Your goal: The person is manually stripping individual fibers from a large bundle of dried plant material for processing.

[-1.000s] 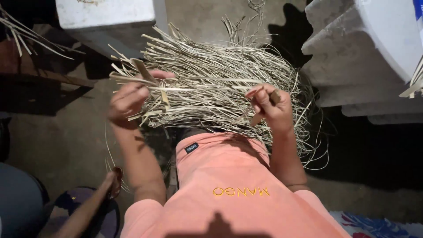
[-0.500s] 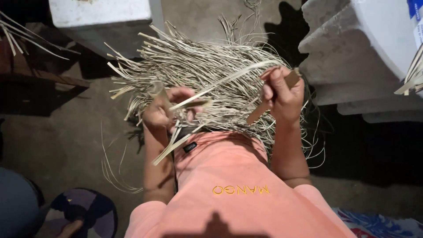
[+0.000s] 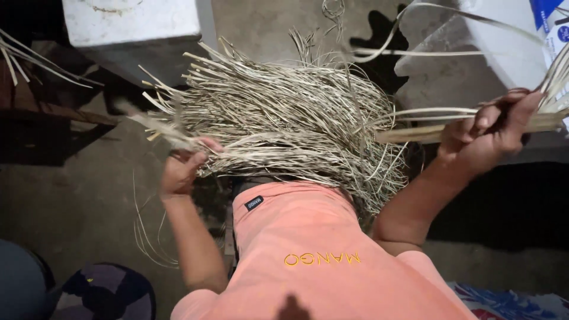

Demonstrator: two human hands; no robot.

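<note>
Grip of right hand [image 3: 495, 133]: clenched around a flat pale straw strip [image 3: 415, 134], arm flung out right. Left hand [image 3: 181, 172]: closed on the left ends of the tangled bundle of dry pale straw strips [image 3: 284, 124] lying across the lap. White rectangular block [image 3: 133, 26] far left; grey concrete floor [image 3: 71, 195] beneath.

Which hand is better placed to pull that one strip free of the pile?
Probably the right hand: it already grips the strip, drawn out sideways from the pile. The left hand is at the pile's near edge, holding other strips.
</note>
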